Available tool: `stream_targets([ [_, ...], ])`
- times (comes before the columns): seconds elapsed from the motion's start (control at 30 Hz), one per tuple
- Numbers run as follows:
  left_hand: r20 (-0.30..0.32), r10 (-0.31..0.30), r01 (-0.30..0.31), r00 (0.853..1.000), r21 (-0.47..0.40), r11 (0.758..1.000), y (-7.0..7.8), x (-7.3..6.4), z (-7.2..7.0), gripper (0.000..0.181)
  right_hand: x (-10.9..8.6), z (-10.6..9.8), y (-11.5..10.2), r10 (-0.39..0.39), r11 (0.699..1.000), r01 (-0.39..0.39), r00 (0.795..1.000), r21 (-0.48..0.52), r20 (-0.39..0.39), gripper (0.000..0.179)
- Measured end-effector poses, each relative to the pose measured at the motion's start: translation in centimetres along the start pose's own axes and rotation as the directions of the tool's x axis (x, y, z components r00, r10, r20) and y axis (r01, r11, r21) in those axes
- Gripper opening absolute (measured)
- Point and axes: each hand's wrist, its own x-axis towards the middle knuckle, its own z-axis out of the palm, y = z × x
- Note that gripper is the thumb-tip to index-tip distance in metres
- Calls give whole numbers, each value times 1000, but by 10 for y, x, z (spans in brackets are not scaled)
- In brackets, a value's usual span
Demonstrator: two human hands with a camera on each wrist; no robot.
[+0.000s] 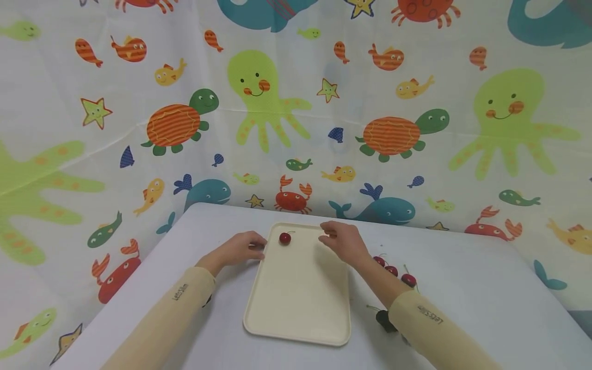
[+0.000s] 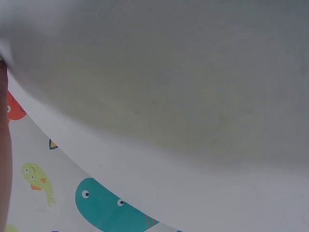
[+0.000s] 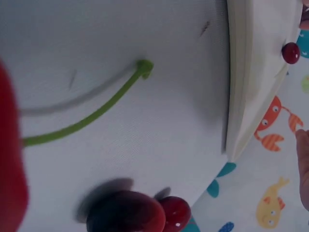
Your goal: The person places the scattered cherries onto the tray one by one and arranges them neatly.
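A single red cherry [image 1: 284,238] with a stem lies near the far left corner of a cream rectangular tray [image 1: 296,288]. My left hand [image 1: 240,249] is beside the tray's left rim, its thumb and fingers apart and fingertips right at the edge. Over the far right part of the tray is my right hand [image 1: 342,240], fingers loosely bent and parted from the thumb, with nothing visible between them. In the right wrist view, the tray wall [image 3: 241,72] and the cherry on it [image 3: 290,53] appear beyond the tabletop.
Several red cherries [image 1: 408,280] lie right of the tray, partly behind my right forearm. A dark object [image 1: 384,319] shows beside the right sleeve. Close to the right wrist camera are a dark red cherry [image 3: 128,215] and a green stem [image 3: 87,121]. A sea-animal curtain [image 1: 296,128] hangs behind the white table [image 1: 462,318].
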Motion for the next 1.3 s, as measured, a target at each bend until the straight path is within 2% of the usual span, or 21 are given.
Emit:
stream_targets([
  [0.3,4,-12,12,1000,-5,1000,0,0,0,43,-23,-21,22,26,999,-28,998,-27,-56,40],
  [0.53,3,-11,11,1000,-7,1000,2,-1,0,43,-41,-33,38,66,996,-69,997,-64,-48,41],
  [0.73,3,-2,2,1000,-6,1000,1,-1,0,43,-56,-46,50,151,987,-152,988,-54,-19,46],
  [1.0,12,13,-13,1000,-9,1000,1,-1,0,43,-81,-73,73,167,982,-170,985,-83,-40,47],
  [1.3,5,-6,6,1000,-16,1000,0,0,1,43,-100,-98,104,192,970,-198,980,-139,-55,51],
])
